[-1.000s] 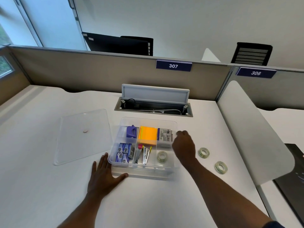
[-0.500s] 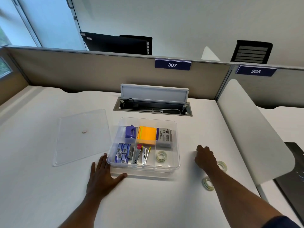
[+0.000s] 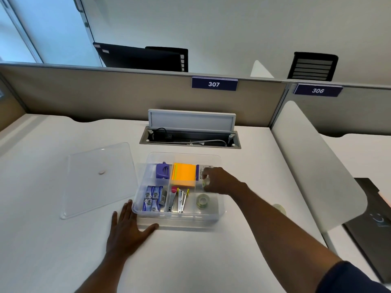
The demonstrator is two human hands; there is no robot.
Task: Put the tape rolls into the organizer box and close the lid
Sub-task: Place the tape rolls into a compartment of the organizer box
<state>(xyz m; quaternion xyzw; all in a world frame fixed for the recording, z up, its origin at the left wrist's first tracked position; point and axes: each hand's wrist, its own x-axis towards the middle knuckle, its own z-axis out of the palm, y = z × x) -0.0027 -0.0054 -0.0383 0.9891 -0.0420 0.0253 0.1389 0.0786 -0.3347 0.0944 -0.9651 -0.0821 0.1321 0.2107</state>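
A clear organizer box (image 3: 221,210) stands on the white desk, its compartments holding staples, staplers, orange sticky notes and a purple item. One tape roll (image 3: 202,200) lies in its front right compartment. My right hand (image 3: 220,181) hovers over the box's right side, fingers shut on a second tape roll (image 3: 205,182). A third tape roll (image 3: 279,208) rests on the desk to the right of the box, partly hidden by my forearm. My left hand (image 3: 127,231) lies flat on the desk against the box's front left corner. The clear lid (image 3: 99,178) lies flat to the left.
An open cable hatch (image 3: 190,140) sits in the desk behind the box. A white curved divider (image 3: 313,163) bounds the desk on the right, with a dark folder (image 3: 372,225) beyond it. A beige partition runs along the back.
My right hand went from the desk right of the box, picked up a tape roll there and carried it over the box's right side. The left hand has stayed put.
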